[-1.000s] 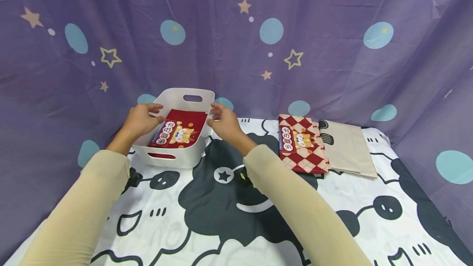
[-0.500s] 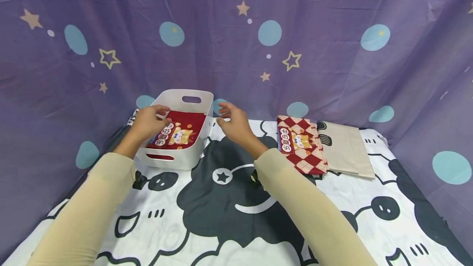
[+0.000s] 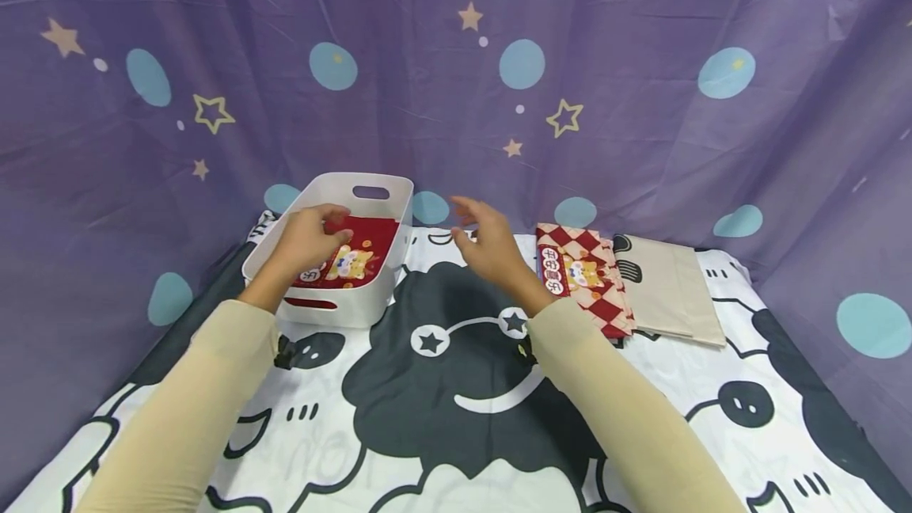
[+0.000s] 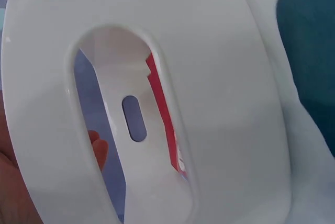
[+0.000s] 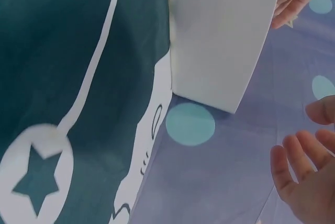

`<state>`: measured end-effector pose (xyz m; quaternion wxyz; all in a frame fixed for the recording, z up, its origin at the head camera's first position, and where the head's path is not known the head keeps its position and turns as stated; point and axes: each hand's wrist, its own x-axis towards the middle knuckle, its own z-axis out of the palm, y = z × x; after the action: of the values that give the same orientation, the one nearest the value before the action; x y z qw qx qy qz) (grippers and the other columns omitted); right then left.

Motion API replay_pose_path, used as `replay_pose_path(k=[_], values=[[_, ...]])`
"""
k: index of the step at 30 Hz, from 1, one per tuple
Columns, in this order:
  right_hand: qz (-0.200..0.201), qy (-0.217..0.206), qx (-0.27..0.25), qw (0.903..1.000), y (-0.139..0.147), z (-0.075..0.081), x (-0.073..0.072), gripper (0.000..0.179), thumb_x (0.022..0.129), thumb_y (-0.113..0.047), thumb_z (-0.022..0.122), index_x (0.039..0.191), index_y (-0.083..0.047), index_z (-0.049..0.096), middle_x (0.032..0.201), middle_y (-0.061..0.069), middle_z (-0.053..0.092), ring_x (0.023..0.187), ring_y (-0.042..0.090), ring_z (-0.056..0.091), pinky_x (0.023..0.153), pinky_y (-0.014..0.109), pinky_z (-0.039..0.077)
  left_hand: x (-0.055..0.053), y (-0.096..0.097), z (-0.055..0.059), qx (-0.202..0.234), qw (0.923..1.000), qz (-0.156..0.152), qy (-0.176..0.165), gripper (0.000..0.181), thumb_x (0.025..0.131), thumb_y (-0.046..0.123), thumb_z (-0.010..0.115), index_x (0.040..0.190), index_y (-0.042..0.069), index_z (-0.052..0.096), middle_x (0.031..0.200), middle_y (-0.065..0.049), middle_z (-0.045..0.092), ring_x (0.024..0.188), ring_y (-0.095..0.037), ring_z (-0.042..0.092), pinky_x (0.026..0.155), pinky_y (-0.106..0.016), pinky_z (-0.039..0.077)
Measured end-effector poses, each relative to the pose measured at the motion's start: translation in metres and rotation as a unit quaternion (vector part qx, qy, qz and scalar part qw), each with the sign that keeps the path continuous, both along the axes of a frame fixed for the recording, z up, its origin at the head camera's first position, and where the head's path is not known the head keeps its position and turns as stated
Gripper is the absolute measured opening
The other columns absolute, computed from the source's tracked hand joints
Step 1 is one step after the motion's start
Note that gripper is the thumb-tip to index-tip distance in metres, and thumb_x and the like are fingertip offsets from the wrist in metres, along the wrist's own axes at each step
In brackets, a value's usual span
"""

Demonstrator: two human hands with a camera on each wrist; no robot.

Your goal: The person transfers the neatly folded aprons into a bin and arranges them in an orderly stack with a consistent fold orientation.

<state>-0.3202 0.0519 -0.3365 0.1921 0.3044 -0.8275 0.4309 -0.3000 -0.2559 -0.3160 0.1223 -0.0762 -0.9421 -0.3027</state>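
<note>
A white plastic basket (image 3: 349, 309) with slotted end handles stands at the back left. Inside lies a folded red cloth item (image 3: 370, 232) with a cartoon-dog label. Over the basket's left part hovers my left hand (image 3: 308, 237), fingers loosely bent, holding nothing. In the left wrist view, the near wall of the basket (image 4: 235, 103) fills the picture and partly hides that hand. My right hand (image 3: 492, 248) is in the air right of the basket, fingers apart and nothing in them; the right wrist view shows the same hand (image 5: 309, 177) with loosely spread fingers.
To the right lies a folded red-and-cream checkered cloth item (image 3: 591, 303) with a similar label, slightly overlapping a folded beige item (image 3: 673, 287). A black-and-white cartoon cloth (image 3: 456, 386) covers the surface. Behind hangs a purple curtain (image 3: 427, 109).
My right hand has drawn away from the basket's right rim and moved right. My left hand has shifted rightward over the basket. The basket and the folded items stay in place.
</note>
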Motion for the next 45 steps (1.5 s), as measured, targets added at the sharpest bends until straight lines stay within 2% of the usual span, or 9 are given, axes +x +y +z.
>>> replay_pose_path(k=[6,13,18,33,38,45], values=[[-0.013,0.045,0.046,0.9979,0.018,-0.006,0.0,0.05,0.094,-0.006,0.066,0.143,-0.002,0.056,0.124,0.019,0.066,0.112,0.033,0.063,0.091,0.043,0.054,0.002,0.014,0.001,0.007,0.9998,-0.015,0.011,0.043,0.096,0.012,0.065,0.135,-0.004,0.06,0.123,-0.027,0.067,0.104,-0.041,0.064,0.093,-0.054,0.052],[-0.042,0.083,0.115,0.989,0.039,-0.009,0.003,0.047,0.097,-0.01,0.066,0.143,-0.005,0.058,0.134,0.014,0.063,0.121,0.031,0.058,0.105,0.047,0.046,0.003,0.027,0.001,0.009,0.9988,-0.028,0.039,0.04,0.096,0.009,0.065,0.133,-0.004,0.062,0.118,-0.026,0.069,0.102,-0.039,0.068,0.092,-0.053,0.053],[-0.058,0.095,0.132,0.985,0.056,-0.013,0.003,0.045,0.097,-0.012,0.065,0.141,-0.006,0.06,0.137,0.015,0.062,0.126,0.034,0.056,0.109,0.049,0.043,0.003,0.035,0.0,0.026,0.9983,-0.039,0.035,0.04,0.096,0.009,0.065,0.133,-0.004,0.062,0.122,-0.026,0.068,0.105,-0.04,0.067,0.093,-0.052,0.054],[-0.109,0.068,0.122,0.9841,0.113,-0.028,0.002,0.046,0.095,-0.009,0.066,0.139,-0.001,0.06,0.135,0.019,0.062,0.13,0.038,0.052,0.114,0.053,0.038,0.006,0.061,0.003,0.017,0.9964,-0.062,0.055,0.039,0.095,0.009,0.067,0.132,-0.002,0.065,0.12,-0.021,0.07,0.105,-0.037,0.067,0.095,-0.05,0.053],[-0.124,0.061,0.117,0.9835,0.131,-0.036,0.002,0.046,0.095,-0.01,0.067,0.14,-0.002,0.059,0.137,0.019,0.061,0.132,0.039,0.051,0.114,0.056,0.037,0.006,0.07,0.003,0.025,0.9964,-0.063,0.05,0.041,0.094,0.01,0.068,0.133,0.0,0.064,0.122,-0.02,0.069,0.106,-0.036,0.065,0.097,-0.05,0.051],[-0.144,0.05,0.102,0.983,0.154,-0.042,0.001,0.047,0.094,-0.007,0.065,0.14,0.002,0.057,0.137,0.024,0.06,0.129,0.044,0.052,0.11,0.06,0.038,0.004,0.082,0.001,0.036,0.9944,-0.072,0.069,0.04,0.093,0.01,0.067,0.13,-0.002,0.065,0.122,-0.022,0.069,0.109,-0.038,0.065,0.098,-0.05,0.05]])
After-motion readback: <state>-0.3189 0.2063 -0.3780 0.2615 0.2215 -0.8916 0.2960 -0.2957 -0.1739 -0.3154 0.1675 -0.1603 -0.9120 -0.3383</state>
